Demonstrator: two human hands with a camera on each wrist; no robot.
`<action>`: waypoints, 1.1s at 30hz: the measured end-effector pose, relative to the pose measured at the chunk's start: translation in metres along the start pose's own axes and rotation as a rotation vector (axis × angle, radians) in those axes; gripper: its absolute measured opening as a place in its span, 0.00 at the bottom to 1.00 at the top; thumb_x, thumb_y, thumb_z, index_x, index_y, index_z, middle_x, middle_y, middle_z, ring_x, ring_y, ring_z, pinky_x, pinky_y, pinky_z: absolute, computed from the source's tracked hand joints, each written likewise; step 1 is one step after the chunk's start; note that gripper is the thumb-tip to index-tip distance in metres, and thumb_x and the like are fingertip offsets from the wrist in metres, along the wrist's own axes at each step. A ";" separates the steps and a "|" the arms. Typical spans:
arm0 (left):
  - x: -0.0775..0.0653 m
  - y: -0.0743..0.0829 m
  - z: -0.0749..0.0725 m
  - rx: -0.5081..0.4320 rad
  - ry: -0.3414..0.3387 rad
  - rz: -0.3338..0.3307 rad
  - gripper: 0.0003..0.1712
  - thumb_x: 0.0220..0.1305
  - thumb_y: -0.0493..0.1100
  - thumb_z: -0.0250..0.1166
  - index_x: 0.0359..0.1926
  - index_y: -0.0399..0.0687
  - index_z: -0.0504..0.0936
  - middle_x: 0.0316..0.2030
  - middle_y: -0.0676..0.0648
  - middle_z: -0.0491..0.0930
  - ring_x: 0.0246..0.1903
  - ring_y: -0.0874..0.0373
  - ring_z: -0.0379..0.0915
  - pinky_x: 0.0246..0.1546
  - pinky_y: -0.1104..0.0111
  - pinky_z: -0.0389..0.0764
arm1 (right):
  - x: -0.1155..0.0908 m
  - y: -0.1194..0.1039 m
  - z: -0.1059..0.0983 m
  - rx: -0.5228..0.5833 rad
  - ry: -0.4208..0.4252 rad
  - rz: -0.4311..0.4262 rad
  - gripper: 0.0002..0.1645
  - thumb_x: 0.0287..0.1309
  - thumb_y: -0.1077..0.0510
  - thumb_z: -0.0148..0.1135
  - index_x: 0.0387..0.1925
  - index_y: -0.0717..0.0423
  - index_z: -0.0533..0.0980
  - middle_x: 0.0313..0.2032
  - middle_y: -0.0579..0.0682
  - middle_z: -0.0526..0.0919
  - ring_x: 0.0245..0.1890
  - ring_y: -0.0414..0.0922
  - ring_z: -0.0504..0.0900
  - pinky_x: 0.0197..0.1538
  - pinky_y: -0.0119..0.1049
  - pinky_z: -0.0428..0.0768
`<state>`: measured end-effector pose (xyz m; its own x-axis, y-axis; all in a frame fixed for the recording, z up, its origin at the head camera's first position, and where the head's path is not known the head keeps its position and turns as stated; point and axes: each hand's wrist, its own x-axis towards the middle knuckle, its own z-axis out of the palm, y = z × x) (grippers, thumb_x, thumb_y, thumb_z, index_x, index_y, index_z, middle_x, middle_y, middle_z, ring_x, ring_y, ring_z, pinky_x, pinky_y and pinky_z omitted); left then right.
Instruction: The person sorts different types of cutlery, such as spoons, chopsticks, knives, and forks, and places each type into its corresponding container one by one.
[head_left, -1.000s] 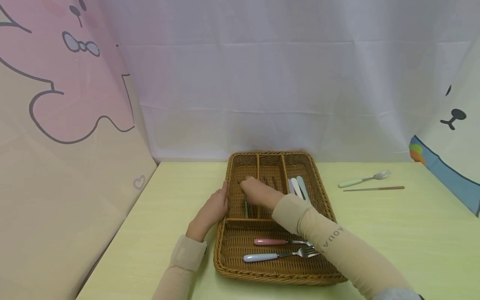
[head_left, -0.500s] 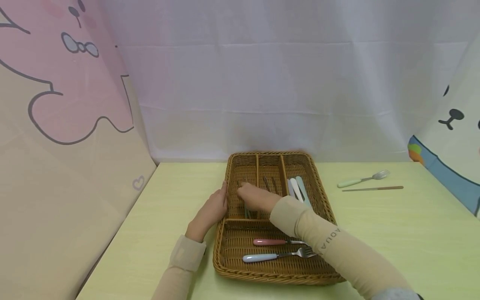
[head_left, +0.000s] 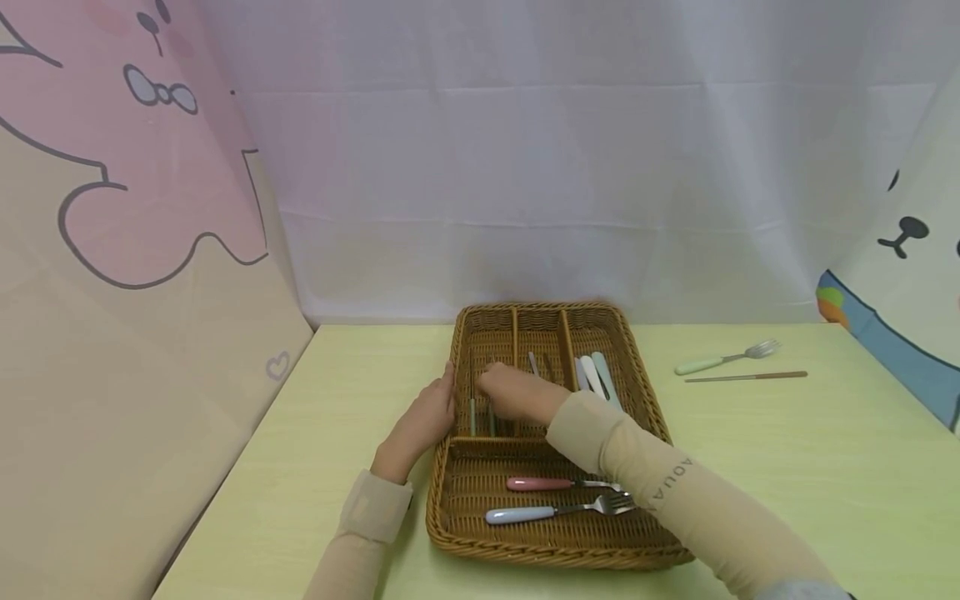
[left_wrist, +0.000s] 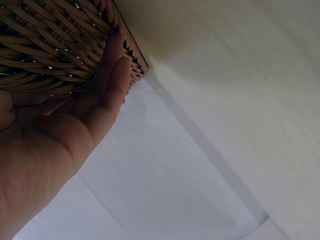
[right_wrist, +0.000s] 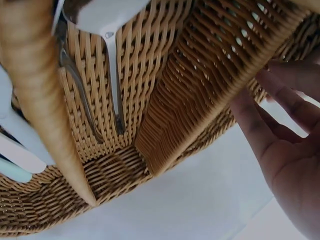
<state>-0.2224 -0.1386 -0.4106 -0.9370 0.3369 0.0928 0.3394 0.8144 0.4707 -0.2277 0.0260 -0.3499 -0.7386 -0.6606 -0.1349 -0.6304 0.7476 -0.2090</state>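
Observation:
In the head view my right hand (head_left: pixel 517 390) is down in the left compartment of a brown wicker cutlery tray (head_left: pixel 557 557). Beneath its fingers lies a green-ended chopstick (head_left: pixel 492 421); another chopstick (head_left: pixel 472 417) lies just left of it, along the wall. The right wrist view has that hand (right_wrist: pixel 295 150) reaching past a woven divider (right_wrist: pixel 200 100), which hides the fingertips, so any grip there is hidden. My left hand (head_left: pixel 423 419) rests against the tray's left side. In the left wrist view its fairly straight fingers (left_wrist: pixel 107 95) touch the outer wicker wall.
The front compartment bears a pink-handled utensil (head_left: pixel 540 484) and a blue-handled fork (head_left: pixel 521 516). Knife-like handles (head_left: pixel 592 373) fill part of the right compartment; a spoon (right_wrist: pixel 112 65) lies in the middle one. A green-handled fork (head_left: pixel 701 365) and a chopstick (head_left: pixel 746 377) lie on the table.
One green-ended chopstick now lies at the left wall, apart from the other; half a second ago their green ends were close together. My right hand has shifted slightly; the left stays put.

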 end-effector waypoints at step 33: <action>0.001 -0.002 0.000 -0.032 -0.004 0.014 0.29 0.70 0.35 0.38 0.67 0.29 0.42 0.23 0.47 0.66 0.17 0.59 0.58 0.20 0.65 0.67 | -0.051 0.081 -0.034 -0.045 0.228 0.142 0.11 0.56 0.68 0.51 0.37 0.58 0.79 0.32 0.56 0.83 0.23 0.44 0.76 0.21 0.37 0.72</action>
<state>-0.2235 -0.1395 -0.4117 -0.9320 0.3497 0.0959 0.3492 0.7944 0.4970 -0.2489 0.1225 -0.3265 -0.8519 -0.5199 0.0628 -0.5228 0.8374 -0.1594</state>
